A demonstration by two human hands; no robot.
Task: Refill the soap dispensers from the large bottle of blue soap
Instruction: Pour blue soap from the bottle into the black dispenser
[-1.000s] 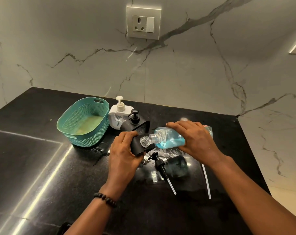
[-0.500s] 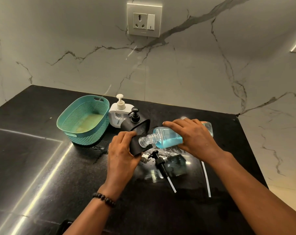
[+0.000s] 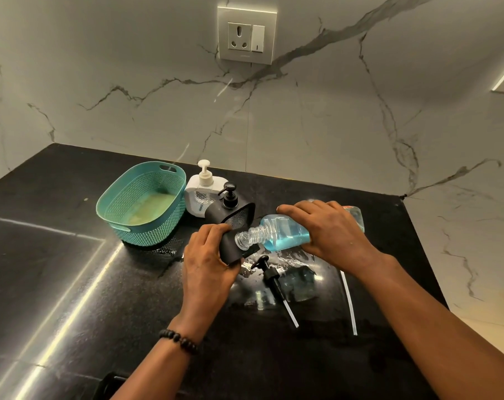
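Farthest out from the left fingers stands a teal perforated basket (image 3: 142,203), and just behind their tips a white pump dispenser (image 3: 202,194) and a black pump dispenser (image 3: 230,207) stand upright close together. The left hand (image 3: 207,267) has its fingers curled round a black dispenser body (image 3: 233,246), tilted so its opening meets the bottle's neck. To do this pour well, the left fingers should keep that body steady and its mouth directly under the threaded neck, while the right hand raises the bottle's base slowly, so the thick soap runs in a thin stream rather than a gulp; the counter below the fingertips already looks wet, perhaps from spilled soap, though the gloss makes that hard to judge. Just below the gap between the two hands lies a loose black pump head (image 3: 269,274) with its dip tube, and a second clear tube (image 3: 349,301) lies under the right wrist. The right hand (image 3: 328,232) grips the blue soap bottle (image 3: 282,233) from above, fingers wrapped over its top. The bottle is clear plastic, lying nearly horizontal, uncapped, with blue liquid pooled along its lower side, roughly half full.
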